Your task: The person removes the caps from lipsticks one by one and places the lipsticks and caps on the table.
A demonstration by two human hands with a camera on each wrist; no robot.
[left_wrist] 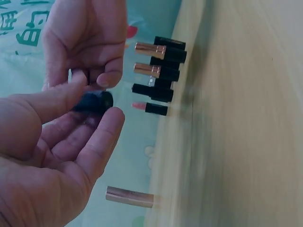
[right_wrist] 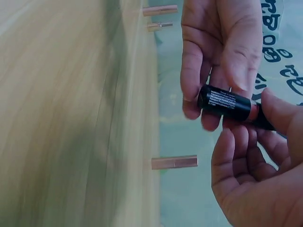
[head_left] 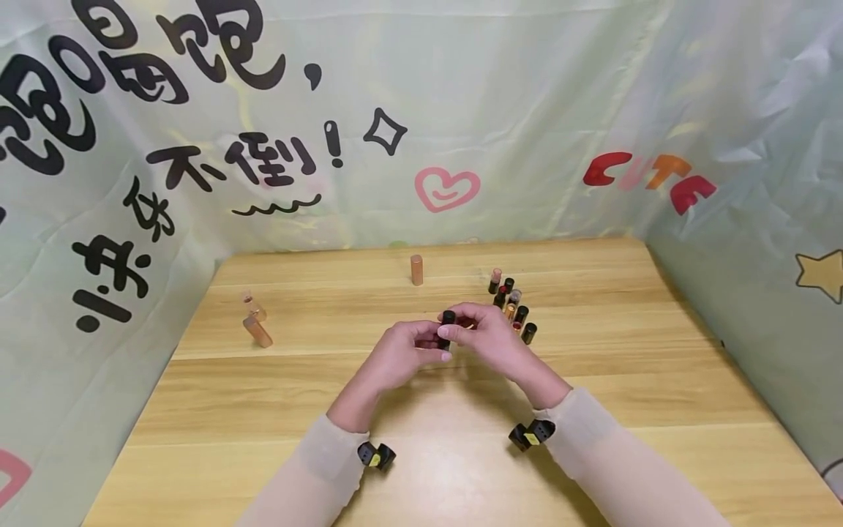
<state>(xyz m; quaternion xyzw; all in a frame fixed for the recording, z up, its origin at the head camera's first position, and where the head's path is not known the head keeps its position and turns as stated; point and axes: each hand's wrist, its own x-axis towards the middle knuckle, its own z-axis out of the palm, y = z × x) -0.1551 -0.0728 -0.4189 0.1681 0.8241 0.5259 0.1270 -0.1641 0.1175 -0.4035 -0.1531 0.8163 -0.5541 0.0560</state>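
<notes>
A black lipstick (right_wrist: 225, 104) with white print and a thin reddish band is held between both hands over the middle of the table. My left hand (head_left: 397, 356) grips its printed lower part between thumb and fingers. On the other end, my right hand (head_left: 492, 338) pinches the black upper part (head_left: 448, 317). In the left wrist view, fingers cover much of the lipstick. Just beyond the right hand stands a cluster of several lipsticks, among them a pink-tipped one (left_wrist: 156, 109) and a gold-and-black one (left_wrist: 168, 72).
A rose-gold tube (head_left: 417, 270) stands at the back of the wooden table (head_left: 263, 439). Farther left are another rose-gold tube (head_left: 257, 331) and a smaller rose-gold piece (head_left: 253, 307) behind it. Printed fabric (head_left: 527, 110) rises along the table's back and sides.
</notes>
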